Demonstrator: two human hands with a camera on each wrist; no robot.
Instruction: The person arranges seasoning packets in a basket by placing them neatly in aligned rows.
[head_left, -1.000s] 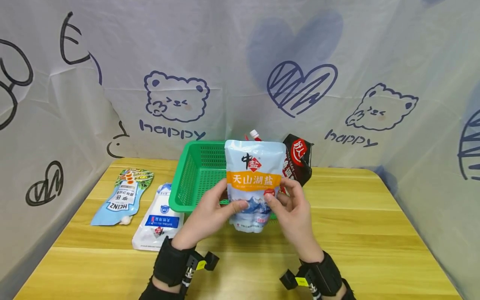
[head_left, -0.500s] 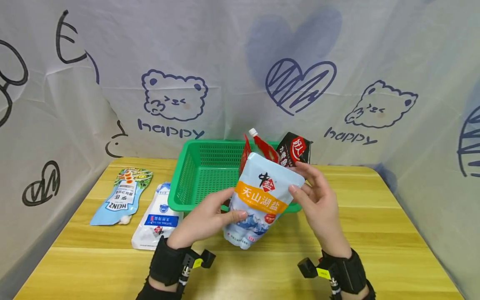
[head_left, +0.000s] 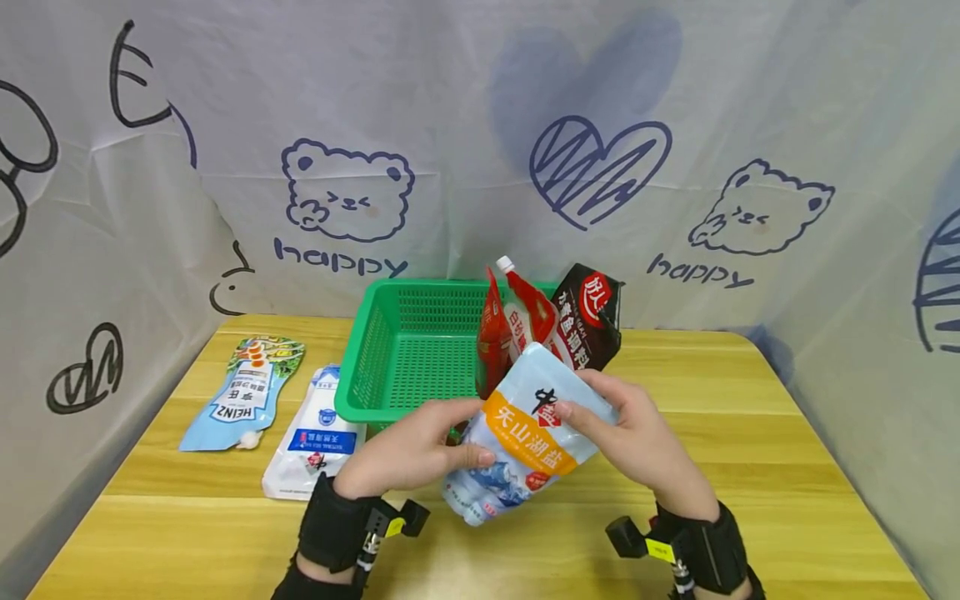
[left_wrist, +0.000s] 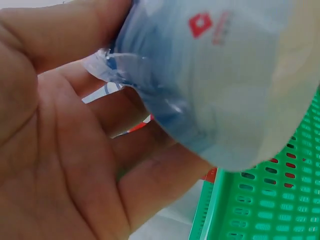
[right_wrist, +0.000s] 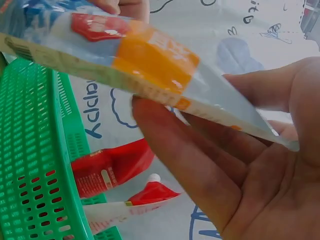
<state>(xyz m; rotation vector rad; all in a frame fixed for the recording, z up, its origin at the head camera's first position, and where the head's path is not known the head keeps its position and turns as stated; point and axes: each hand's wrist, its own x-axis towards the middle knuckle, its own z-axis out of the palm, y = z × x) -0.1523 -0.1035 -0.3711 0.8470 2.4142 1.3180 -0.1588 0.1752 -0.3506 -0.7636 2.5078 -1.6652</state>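
Observation:
Between both hands, in front of the basket, is a pale blue and white salt bag point(head_left: 517, 450) with an orange band, its top tilted to the right. My left hand point(head_left: 420, 446) grips its lower left side, thumb on the front and fingers behind. At the upper right corner my right hand point(head_left: 637, 433) pinches the bag, thumb on the printed face. The right wrist view shows the bag point(right_wrist: 155, 60) edge-on, with the right fingers point(right_wrist: 185, 145) beneath it. In the left wrist view the bag point(left_wrist: 215, 85) hides part of the left fingers.
A green basket point(head_left: 360, 367) stands behind the hands. At its right side are a red packet point(head_left: 492, 333), a red pouch with a white cap point(head_left: 528, 300) and a black packet point(head_left: 592, 308). A Heinz pouch point(head_left: 247, 392) and a white salt bag point(head_left: 315, 437) lie to the left.
The salt bag has turned from upright to leaning right and come lower, toward the person. My right hand has moved right and up along its edge; the packets behind show more.

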